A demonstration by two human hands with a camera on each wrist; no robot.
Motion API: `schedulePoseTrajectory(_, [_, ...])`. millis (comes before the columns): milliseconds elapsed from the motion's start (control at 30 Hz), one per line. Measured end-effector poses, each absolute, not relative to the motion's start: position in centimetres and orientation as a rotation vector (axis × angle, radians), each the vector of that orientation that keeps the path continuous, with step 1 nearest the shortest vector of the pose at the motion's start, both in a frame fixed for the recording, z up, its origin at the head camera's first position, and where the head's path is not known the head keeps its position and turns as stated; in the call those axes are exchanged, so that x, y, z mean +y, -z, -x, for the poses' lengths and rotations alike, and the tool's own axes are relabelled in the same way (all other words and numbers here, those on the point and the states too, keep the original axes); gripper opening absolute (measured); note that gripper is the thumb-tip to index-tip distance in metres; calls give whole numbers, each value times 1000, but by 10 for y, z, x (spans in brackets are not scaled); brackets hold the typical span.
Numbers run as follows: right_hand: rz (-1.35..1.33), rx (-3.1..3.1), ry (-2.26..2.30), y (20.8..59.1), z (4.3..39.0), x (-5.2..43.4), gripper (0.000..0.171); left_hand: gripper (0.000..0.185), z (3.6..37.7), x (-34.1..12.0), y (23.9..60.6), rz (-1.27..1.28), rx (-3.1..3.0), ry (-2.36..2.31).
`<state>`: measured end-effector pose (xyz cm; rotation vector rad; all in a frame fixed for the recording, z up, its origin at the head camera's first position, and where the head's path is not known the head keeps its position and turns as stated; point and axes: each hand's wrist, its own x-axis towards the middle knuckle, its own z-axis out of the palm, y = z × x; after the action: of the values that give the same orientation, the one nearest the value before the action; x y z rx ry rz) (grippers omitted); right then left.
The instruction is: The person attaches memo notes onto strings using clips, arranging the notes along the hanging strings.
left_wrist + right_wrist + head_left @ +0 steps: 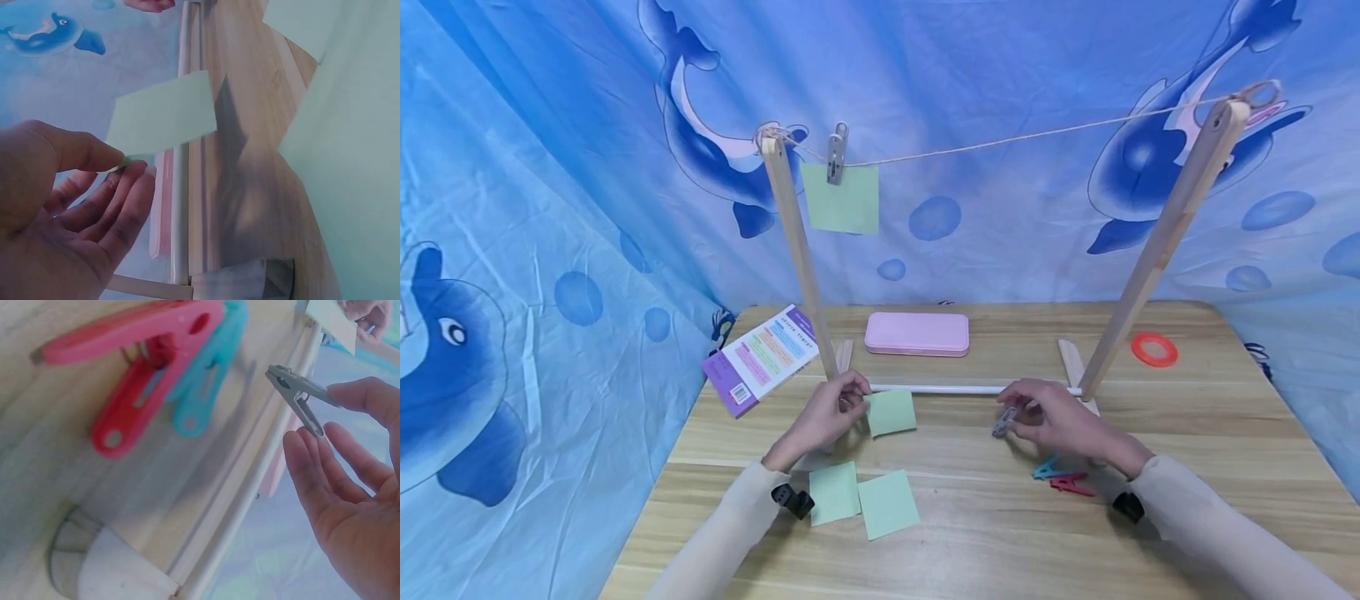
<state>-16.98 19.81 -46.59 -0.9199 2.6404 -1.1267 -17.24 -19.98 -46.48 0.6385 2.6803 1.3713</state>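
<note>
My left hand [829,417] pinches a pale green sticky note [892,412] by its edge between thumb and fingers, raised over the table in the left wrist view. In my right hand [1054,419] is a grey clothespin [299,399], held by its handle ends between thumb and fingertips. Two more green notes [889,504] lie on the table below my left hand. Near my right wrist lie a red clothespin [1072,484] and a teal clothespin [1047,468]. Another green note [842,204] hangs from the string [992,147] under a grey clothespin [837,154].
Two wooden posts [1165,242] carry the string, joined low down by a white rod [947,389]. Behind the rod sits a pink case [917,333]. A purple and white booklet [762,360] lies at the left, an orange ring [1153,349] at the right.
</note>
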Motion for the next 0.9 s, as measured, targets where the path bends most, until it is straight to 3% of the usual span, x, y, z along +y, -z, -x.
schedulePoseTrajectory(667, [1022, 2732, 1264, 429, 180, 203, 40, 15, 177, -182, 469, -496, 2512, -1708])
schedulePoseTrajectory(900, [996, 2779, 1228, 409, 181, 203, 38, 22, 181, -176, 466, -439, 2412, -1849])
